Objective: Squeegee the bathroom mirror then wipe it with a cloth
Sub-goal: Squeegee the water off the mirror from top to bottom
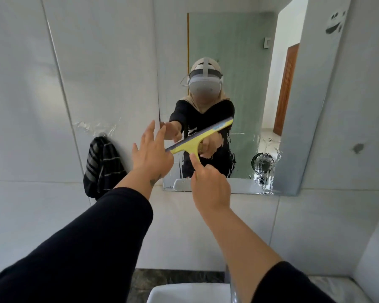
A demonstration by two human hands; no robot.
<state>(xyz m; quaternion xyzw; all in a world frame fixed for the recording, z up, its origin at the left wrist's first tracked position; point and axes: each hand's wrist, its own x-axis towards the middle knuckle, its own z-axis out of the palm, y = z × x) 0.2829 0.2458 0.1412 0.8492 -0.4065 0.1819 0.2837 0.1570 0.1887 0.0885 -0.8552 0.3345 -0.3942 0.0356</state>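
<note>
— Where's the squeegee (197,136)?
— Centre frame, tilted against the mirror (304,119). My right hand (210,184) is curled around its yellow handle.
— The left?
— My left hand (150,150) is spread flat, fingers apart, at the mirror's left edge. The striped cloth (103,167) hangs on the wall, left of centre.

Yellow squeegee (197,141) with a grey rubber blade, held by its short handle in the right hand (210,184), forefinger stretched up along the handle; blade tilted, far end raised up and to the right of the grip, near end dipping left toward the spread fingers of the left hand (151,152), pressed flat on the mirror (293,119). Mirror tall and frameless on the wall, streaked with water drops to the right of and below the grip. Dark striped cloth (103,167) hanging on the wall, well left of the grip, beside the mirror's lower left corner.
</note>
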